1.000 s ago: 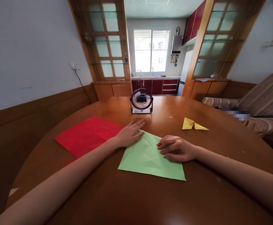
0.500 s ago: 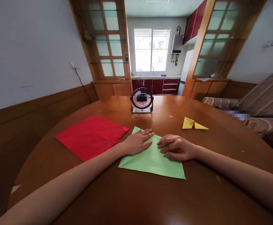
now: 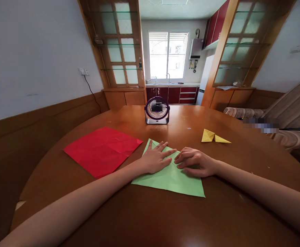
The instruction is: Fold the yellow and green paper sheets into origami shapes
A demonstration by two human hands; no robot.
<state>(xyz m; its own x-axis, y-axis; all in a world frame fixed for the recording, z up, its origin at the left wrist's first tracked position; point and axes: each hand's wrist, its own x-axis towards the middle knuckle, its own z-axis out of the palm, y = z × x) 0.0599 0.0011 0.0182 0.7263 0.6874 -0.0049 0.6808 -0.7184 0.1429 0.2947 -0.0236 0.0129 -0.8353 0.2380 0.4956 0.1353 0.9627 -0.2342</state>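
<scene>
A sheet of light green paper (image 3: pixel 169 181) with creases lies flat on the brown table in front of me. My left hand (image 3: pixel 155 159) rests palm down on its upper left part, fingers spread and holding nothing. On the paper's right side is my right hand (image 3: pixel 196 162), its fingers loosely bent, with the fingertips on the sheet and the thumb lower down. Nothing shows in its grip. The fingertips of both hands are close together near the paper's middle. Parts of the sheet's upper left and right edges are hidden under the hands.
A creased red paper sheet (image 3: pixel 102 149) lies to the left, partly behind my left forearm. Yellow folded paper (image 3: pixel 208 136) sits at the right. A small purple fan (image 3: pixel 157 109) stands at the back of the table (image 3: pixel 129 219). A striped sofa (image 3: pixel 291 109) is beyond the right edge.
My left hand has slid slightly right toward my right hand, and its fingers have spread wider. The right hand and the green paper look nearly unchanged; the view has shifted slightly.
</scene>
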